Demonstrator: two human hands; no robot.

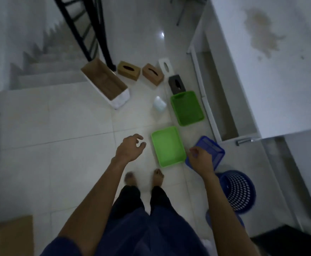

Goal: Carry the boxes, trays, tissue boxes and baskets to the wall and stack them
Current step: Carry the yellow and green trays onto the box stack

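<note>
Head view: light green tray (168, 146) lies on the floor between both hands, long axis running away from the person. Left hand (129, 147) and right hand (201, 159) (over a blue basket (211, 147)) hang open, empty, about equally near.

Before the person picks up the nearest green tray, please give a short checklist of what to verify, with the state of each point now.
1. Left hand free: ok, open and holding nothing.
2. Right hand free: ok, holding nothing, above the blue basket.
3. Near green tray empty: ok.
4. Tray free of neighbours: cannot tell, blue basket sits close at its right edge.
5. Feet clear of the tray: ok.
6. Floor dry: cannot tell, picture is dim.
</note>
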